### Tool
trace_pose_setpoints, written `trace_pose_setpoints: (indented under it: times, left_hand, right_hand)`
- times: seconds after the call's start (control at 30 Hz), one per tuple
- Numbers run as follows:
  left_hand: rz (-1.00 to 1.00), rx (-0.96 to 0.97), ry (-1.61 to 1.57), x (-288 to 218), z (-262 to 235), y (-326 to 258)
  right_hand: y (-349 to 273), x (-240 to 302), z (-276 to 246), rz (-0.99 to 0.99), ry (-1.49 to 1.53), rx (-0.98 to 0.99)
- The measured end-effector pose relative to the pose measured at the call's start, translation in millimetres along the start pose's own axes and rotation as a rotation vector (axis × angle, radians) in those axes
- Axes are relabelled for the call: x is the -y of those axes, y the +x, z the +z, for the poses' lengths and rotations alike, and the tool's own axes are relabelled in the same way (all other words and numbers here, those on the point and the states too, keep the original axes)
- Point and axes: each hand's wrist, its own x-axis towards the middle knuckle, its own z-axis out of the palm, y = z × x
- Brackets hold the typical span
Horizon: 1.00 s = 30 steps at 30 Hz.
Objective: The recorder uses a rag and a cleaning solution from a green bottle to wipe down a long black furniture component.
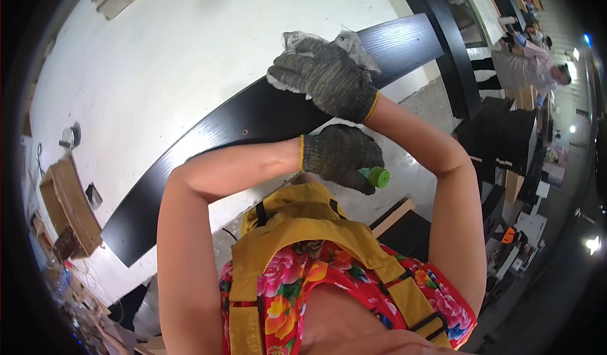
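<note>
While two gloved hands work, the right hand [324,80] spread over one bunched white cloth [360,50] on one long black board [250,113] lying across the white table [158,51], the left hand [341,156] grips one green-capped bottle [378,177] near the board, with one cardboard box [77,197] farther left.

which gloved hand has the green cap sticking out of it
The left hand, nearer the body, has the green cap; the right hand has white cloth beneath it instead.

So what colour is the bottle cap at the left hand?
Bright green; the bottle cap shows in the head view.
</note>
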Motion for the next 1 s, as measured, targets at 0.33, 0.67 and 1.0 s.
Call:
trace_pose_setpoints:
  times: [0.33,0.67,1.0]
  left_hand:
    - [0.11,-0.129,-0.047,-1,14,52]
    - [0.21,-0.128,-0.146,-2,18,53]
    - [0.103,-0.096,-0.08,-26,28,24]
  right_hand:
    - [-156,-255,-106,0.823,-0.597,0.204]
    - [-201,-155,-91,0.672,-0.46,-0.053]
    - [-170,-28,-30,0.354,0.019,-0.246]
